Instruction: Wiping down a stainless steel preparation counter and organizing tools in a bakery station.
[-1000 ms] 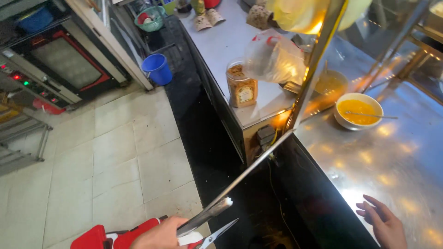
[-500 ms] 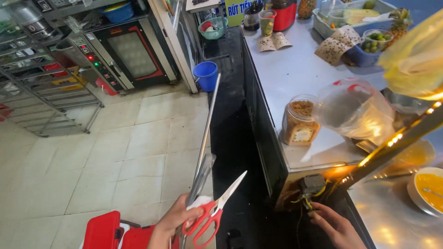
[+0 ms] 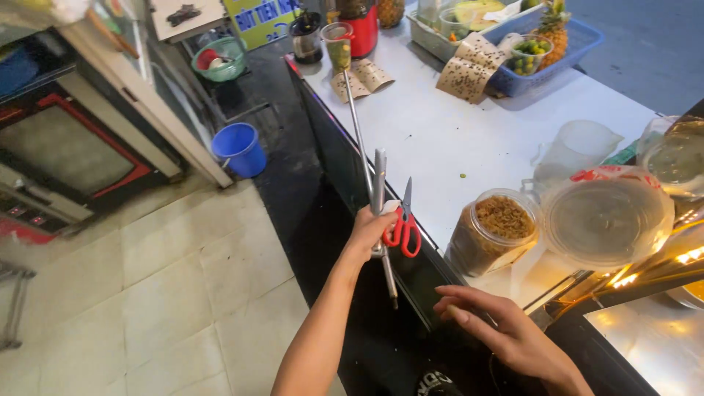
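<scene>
**Scissors and rod held over the counter edge**

Scissors [image 3: 402, 226] with red handles sat in the left hand [image 3: 370, 233], blades closed and pointing up and away from me. I saw the same hand wrapped shut around a long thin metal rod [image 3: 364, 163], so both tools shared one fist. The rod ran from below the fist, where its lower end hung in front of the dark counter front [image 3: 345, 169], up to a far end that reached toward the brown paper sheets [image 3: 359, 79]. A second, thicker metal bar [image 3: 378, 187] stood upright in the same grasp, just beside the blades.

The right hand [image 3: 506, 334] was flat and open, fingers spread and pointing left, holding nothing. It hovered near the counter's lower edge, below the fist and well apart from it.

On the white counter [image 3: 455, 125] I noted a jar [image 3: 493, 233] of brown flakes just right of the scissors, with a clear lidded tub [image 3: 606, 216] beside it and a clear jug [image 3: 574, 152] behind. Farther back stood a blue basket [image 3: 565, 55] with a pineapple [image 3: 556, 26]. On the tiled floor [image 3: 169, 293] to the left stood a blue bucket [image 3: 239, 149].
</scene>
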